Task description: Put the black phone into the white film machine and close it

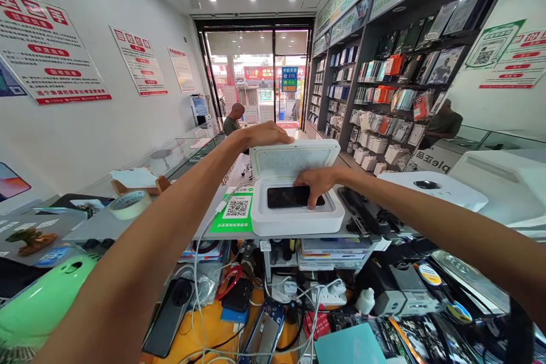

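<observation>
A white box (pixel 298 224) with a hinged lid stands on the counter, its lid (pixel 294 158) raised. My left hand (pixel 268 134) holds the lid by its upper left edge, with some fingers hidden behind it. Inside the box lies a black smartphone (pixel 288 197), its dark face up. My right hand (pixel 319 183) grips the phone near its right end, thumb over the near side and fingers at the far side. Left of the box lies a green QR code card (pixel 232 210), with a white cable running across it.
A tape roll (pixel 130 205) and a green device (pixel 46 290) are at left. Below, a cluttered shelf holds cables, a grey phone (pixel 168 315) and a power strip (pixel 328 294). A white machine (pixel 439 187) stands right. A person (pixel 234 119) sits beyond the counter.
</observation>
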A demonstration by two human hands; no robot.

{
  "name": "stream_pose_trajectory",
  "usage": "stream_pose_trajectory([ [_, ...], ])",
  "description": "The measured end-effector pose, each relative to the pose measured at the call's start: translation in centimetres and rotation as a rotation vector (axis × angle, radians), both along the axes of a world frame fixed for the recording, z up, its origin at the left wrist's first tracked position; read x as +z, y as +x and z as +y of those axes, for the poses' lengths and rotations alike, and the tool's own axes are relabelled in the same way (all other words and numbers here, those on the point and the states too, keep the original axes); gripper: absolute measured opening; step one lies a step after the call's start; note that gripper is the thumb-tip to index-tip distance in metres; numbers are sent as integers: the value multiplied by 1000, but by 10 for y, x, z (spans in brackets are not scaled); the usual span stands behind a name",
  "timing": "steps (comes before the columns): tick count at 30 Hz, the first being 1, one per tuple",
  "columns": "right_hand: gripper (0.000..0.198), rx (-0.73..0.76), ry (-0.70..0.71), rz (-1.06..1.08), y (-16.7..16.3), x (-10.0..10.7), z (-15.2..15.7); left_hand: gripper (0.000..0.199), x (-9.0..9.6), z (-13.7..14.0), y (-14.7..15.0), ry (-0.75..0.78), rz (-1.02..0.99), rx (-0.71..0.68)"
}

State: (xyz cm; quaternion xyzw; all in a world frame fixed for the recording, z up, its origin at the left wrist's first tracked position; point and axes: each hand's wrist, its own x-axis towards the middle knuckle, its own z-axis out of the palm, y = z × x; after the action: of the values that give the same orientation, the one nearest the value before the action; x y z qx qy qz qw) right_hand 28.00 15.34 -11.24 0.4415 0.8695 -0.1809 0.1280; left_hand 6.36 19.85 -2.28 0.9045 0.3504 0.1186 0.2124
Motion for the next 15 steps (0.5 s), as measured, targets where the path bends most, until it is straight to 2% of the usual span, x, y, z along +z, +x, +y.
stream_pose_trajectory([
  [15,35,-12,-15,-132,-7,5,-1,36,2,-8,2,-15,-1,30],
])
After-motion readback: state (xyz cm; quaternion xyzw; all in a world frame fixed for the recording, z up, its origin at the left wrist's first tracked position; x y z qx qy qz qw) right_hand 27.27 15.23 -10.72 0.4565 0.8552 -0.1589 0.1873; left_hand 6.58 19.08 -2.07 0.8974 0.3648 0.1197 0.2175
